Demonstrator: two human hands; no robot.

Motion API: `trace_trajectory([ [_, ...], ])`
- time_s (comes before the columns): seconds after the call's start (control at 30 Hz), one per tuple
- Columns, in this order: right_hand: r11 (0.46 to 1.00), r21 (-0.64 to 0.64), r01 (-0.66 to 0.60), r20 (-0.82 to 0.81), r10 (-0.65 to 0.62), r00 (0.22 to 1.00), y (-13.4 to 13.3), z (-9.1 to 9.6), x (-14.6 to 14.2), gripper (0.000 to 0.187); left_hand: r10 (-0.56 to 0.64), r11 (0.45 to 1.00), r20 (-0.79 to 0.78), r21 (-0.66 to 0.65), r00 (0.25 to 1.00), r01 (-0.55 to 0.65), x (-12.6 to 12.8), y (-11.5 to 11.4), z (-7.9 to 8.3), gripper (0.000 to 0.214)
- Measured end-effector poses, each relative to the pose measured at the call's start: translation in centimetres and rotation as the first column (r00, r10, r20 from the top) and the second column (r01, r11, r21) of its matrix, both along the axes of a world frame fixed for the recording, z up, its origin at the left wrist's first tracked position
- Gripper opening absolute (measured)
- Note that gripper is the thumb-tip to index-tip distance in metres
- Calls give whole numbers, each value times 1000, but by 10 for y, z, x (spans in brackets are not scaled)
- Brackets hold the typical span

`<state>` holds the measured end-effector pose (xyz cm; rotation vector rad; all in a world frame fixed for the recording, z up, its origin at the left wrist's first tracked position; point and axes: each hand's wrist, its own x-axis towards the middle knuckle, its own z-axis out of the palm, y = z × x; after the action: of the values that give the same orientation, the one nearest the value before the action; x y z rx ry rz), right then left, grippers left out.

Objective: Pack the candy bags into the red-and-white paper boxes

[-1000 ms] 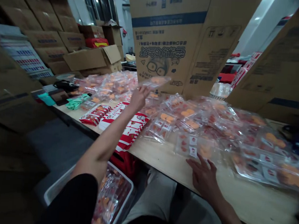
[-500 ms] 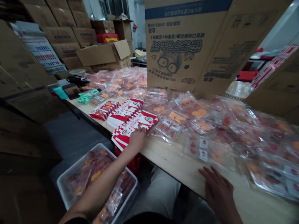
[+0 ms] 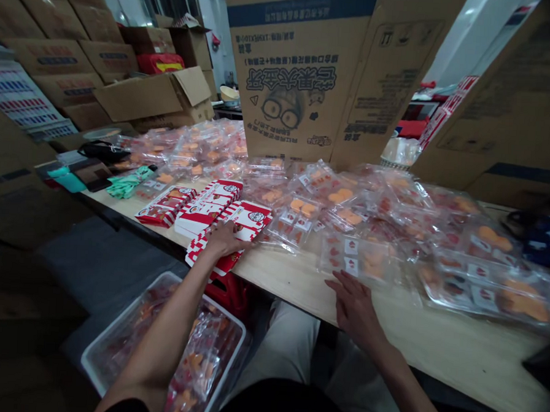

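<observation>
My left hand (image 3: 226,240) lies on the front stack of red-and-white striped flat cartons (image 3: 255,215), thumb apart from the fingers; no grip on a carton shows. Behind it are a second carton stack (image 3: 205,205) and a third, smaller one (image 3: 164,205). My right hand (image 3: 356,305) hovers at or rests on the table's front part, fingers stretched, holding nothing. Just beyond its fingertips lies a clear plastic pack (image 3: 358,256) with orange pieces and small white labelled sachets. Another such pack (image 3: 292,222) sits right of the cartons.
Clear packs (image 3: 395,200) are heaped along the wooden table (image 3: 293,284). A large cardboard box (image 3: 291,78) stands behind them. Below left is a white-rimmed bin (image 3: 92,355) of packs, beside a red stool (image 3: 229,291). Green gloves (image 3: 129,182) lie at the table's left.
The view has swung right, so things sit further left in the picture. My left hand has shifted slightly back over the front cartons, its thumb now spread. My right hand stays near the same pack.
</observation>
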<state>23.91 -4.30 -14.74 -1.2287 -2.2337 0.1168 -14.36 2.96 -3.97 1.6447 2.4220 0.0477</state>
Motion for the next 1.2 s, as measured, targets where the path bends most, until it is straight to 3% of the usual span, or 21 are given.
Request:
trace_trajectory([
  [0.17, 999, -42, 24, -5, -24, 1000, -4, -5, 5, 50, 4, 1000, 57, 28, 998, -5, -11, -5, 3, 127],
  [0.23, 998, -58, 15, -9, -16, 1000, -6, -8, 6, 50, -64, 998, 132, 13, 989, 63, -20, -6, 11, 124],
  [0.33, 997, -79, -2, -14, 1, 1000, -7, -11, 7, 51, -221, 975, 261, 40, 940, 218, -32, -11, 33, 78],
  [0.43, 997, -72, 3, -44, -6, 999, -6, -7, 5, 50, -247, 954, 161, 214, 956, 210, -29, -24, 65, 40],
  [0.5, 998, -50, 25, -115, -31, 993, -6, 7, 1, 48, -174, 879, 111, 465, 978, 104, -13, -38, 86, 37],
  [0.57, 997, -49, 54, -234, -64, 970, -9, 34, -4, 46, -229, 666, 278, 743, 933, -59, 15, -52, 98, 39],
  [0.6, 996, -42, 73, -306, -82, 949, -12, 52, -6, 47, -342, 583, 410, 798, 845, -151, 32, -58, 98, 43],
  [0.63, 995, -35, 91, -371, -97, 923, -16, 72, -8, 49, -458, 580, 537, 785, 708, -220, 50, -63, 95, 48],
  [0.7, 980, 105, 168, -460, -102, 882, -23, 110, -11, 53, -543, 732, 725, 656, 423, -184, 89, -70, 79, 53],
  [0.73, 960, 199, 198, -447, -91, 890, -27, 126, -12, 56, -526, 806, 783, 584, 333, -100, 107, -72, 67, 54],
  [0.8, 931, 291, 219, -343, -113, 933, -30, 146, -11, 60, -494, 868, 829, 489, 262, 88, 136, -77, 41, 52],
  [0.93, 959, 87, 270, -144, -256, 956, -26, 142, 4, 59, -532, 837, 802, 449, 273, 313, 164, -83, 4, 51],
  [1.0, 955, -58, 291, -192, -297, 935, -23, 132, 15, 55, -569, 815, 744, 451, 352, 365, 166, -83, -2, 51],
  [1.07, 936, -280, 212, -319, -299, 899, -21, 124, 28, 45, -620, 781, 660, 466, 425, 417, 165, -80, -2, 50],
  [1.13, 849, -527, -43, -449, -236, 862, -19, 121, 39, 24, -687, 726, 554, 499, 470, 472, 165, -79, 1, 48],
  [1.2, 648, -672, -359, -589, -174, 789, -17, 120, 45, 15, -748, 662, 425, 533, 510, 527, 169, -79, 3, 45],
])
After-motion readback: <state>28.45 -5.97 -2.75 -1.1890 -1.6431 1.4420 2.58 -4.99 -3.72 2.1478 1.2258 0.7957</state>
